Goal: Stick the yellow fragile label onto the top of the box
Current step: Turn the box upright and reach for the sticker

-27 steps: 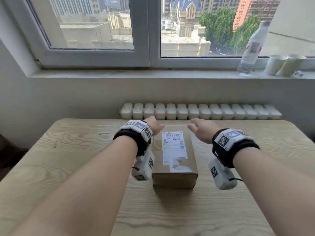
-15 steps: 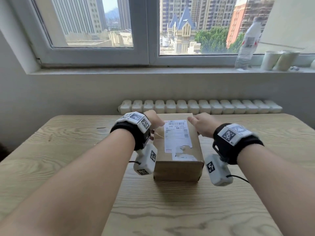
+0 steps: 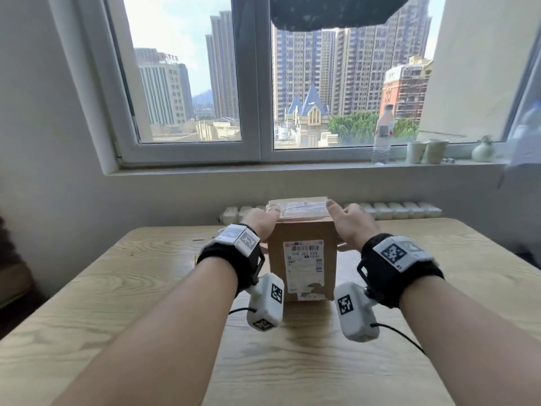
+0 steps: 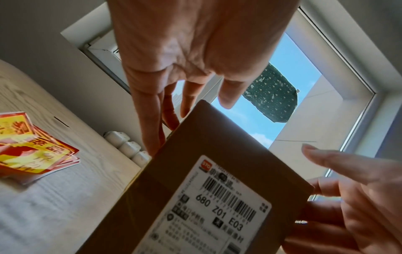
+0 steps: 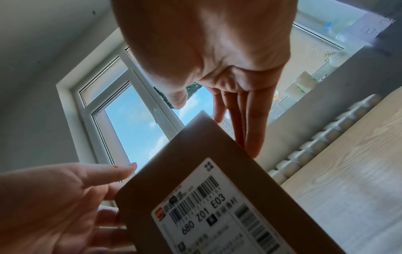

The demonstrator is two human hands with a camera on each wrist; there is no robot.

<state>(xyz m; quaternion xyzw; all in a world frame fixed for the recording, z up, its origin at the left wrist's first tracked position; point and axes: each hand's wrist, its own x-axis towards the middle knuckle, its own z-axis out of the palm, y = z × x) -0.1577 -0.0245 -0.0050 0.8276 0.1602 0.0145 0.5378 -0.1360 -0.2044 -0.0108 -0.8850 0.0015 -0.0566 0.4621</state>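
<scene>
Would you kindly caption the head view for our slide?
Both hands, left hand and right hand, tip a brown cardboard box upright on the wooden table.

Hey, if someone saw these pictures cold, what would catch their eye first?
A brown box stands tipped up on end in the middle of the wooden table, its white shipping label facing the camera. The left hand and right hand hold its two sides. The left wrist view also shows a bright stack of red and yellow stickers on the table, left of the box.
</scene>
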